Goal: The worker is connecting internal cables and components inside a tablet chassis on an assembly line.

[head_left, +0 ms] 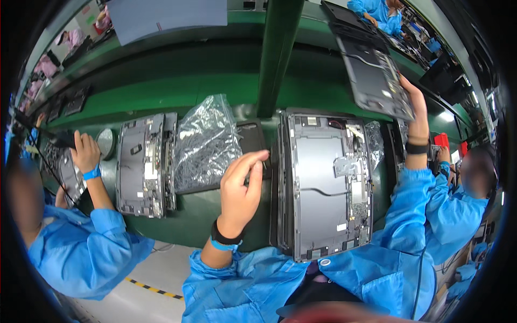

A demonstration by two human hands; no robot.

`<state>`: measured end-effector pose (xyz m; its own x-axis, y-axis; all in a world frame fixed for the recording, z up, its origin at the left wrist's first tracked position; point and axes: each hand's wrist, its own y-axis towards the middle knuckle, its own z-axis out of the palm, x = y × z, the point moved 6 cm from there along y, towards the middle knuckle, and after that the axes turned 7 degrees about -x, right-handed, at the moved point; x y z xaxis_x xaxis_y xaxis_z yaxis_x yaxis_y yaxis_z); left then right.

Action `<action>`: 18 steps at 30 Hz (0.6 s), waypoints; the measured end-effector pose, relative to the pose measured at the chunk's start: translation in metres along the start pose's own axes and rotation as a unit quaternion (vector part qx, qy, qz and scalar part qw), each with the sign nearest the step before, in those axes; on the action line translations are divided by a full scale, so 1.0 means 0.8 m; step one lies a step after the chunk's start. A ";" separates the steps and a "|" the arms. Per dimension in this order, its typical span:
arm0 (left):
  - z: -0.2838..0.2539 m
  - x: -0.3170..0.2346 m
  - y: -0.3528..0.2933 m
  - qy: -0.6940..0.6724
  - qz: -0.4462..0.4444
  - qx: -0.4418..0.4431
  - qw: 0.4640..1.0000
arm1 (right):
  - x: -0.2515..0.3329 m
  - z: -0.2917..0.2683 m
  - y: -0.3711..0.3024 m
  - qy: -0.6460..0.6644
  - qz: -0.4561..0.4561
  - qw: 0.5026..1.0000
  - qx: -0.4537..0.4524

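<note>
While right fingers (410,89) grip dark laptop panel (371,81) | it tilts, 1 pale cable (364,58) across | left fingers (249,161) half open, empty

1 dark, thin laptop chassis (370,79) (its inner side bared, a pale cable (364,58) running across) is held up, tilted, toward the right.

Green post (277,59), striped floor tape (155,288)
The post stands at the bench's (202,215) far side; yellow-and-black tape crosses pale floor (156,264).
</note>
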<state>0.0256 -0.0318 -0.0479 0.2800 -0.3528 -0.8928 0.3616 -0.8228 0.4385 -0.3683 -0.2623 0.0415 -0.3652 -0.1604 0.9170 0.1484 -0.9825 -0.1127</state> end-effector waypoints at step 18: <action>0.026 0.042 -0.003 0.024 -0.091 0.044 0.995 | -0.251 0.029 0.262 -0.092 0.092 0.988 -0.078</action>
<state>0.0158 -0.0506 -0.0813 0.2599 -0.1745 -0.9497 0.3307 -0.9080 0.2573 -0.2428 -0.4337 -0.1570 -0.1701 -0.3311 0.9281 0.0468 -0.9435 -0.3280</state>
